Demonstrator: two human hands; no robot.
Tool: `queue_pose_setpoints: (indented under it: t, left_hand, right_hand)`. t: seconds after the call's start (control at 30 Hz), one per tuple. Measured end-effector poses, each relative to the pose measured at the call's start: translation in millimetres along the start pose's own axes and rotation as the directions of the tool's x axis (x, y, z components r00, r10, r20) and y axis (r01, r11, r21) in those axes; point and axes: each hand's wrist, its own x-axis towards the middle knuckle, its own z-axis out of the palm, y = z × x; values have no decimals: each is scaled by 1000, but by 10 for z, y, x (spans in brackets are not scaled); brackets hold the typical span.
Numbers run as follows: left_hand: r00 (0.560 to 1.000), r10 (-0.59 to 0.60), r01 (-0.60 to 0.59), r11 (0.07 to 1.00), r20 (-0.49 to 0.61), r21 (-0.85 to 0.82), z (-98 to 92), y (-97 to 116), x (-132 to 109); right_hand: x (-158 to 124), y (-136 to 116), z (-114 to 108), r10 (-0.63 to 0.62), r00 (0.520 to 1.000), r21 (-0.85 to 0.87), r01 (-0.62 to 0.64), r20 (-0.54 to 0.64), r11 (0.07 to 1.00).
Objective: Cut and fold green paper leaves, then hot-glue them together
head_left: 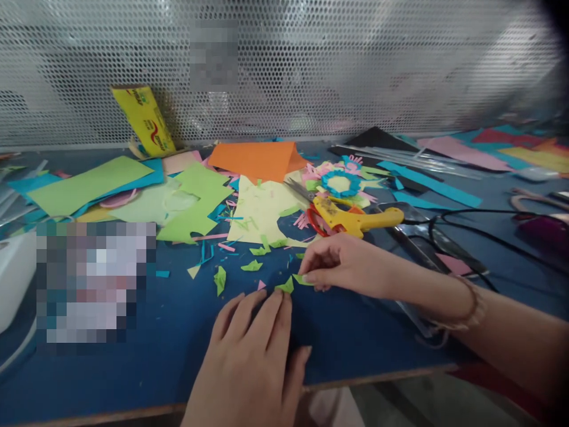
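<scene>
My left hand (pixel 253 350) lies flat on the blue table, fingers stretched forward. Its fingertips touch a small folded green paper leaf (pixel 285 285). Just to the right, my right hand (pixel 342 267) pinches another green paper leaf (pixel 303 279) between thumb and fingers, low over the table. More creased leaves lie ahead and to the left, among them one green paper piece (pixel 220 280) and another green cutout (pixel 252 265). A tiny pink paper triangle (pixel 261 285) sits close to my left fingertips.
Behind my right hand lie a yellow glue gun (pixel 362 222) with a black cord (pixel 489 212) and scissors (pixel 306 196). Coloured sheets, an orange folded paper (pixel 253 159) and a blue paper flower (pixel 341 183) spread toward the perforated metal panel (pixel 284 71). A yellow packet (pixel 146 121) leans there.
</scene>
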Motion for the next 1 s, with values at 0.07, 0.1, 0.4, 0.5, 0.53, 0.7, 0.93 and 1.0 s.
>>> queue_pose_setpoints:
  t: [0.07,0.1,0.4,0.5,0.53,0.7,0.93,1.0]
  left_hand:
    - [1000,3,-3,1000,8,22,-2,1,9]
    - [1000,5,-5,999,13,33,-1,0,14]
    - [997,46,-52,993,56,104,28,-29,38]
    - [997,52,-57,994,51,97,38,-44,31]
    - [997,53,-57,994,47,93,40,-48,29]
    - [997,58,-61,995,46,77,40,-57,31]
    - [998,53,-56,996,42,69,49,-55,35]
    - [998,57,-59,996,41,72,52,-57,32]
  right_hand:
    - [13,-16,16,26,1000,36,-26,-4,999]
    - [19,-23,24,32,999,44,-32,-9,999]
    - [29,23,102,-7,999,110,11,-38,994]
    - [18,13,132,14,999,120,-10,-35,993]
    - [15,11,141,18,999,113,-13,-37,993]
    - [11,41,168,-12,997,73,17,-71,997]
    - [41,39,185,16,997,121,-7,-74,993]
    - [47,47,185,14,996,125,-3,-85,992]
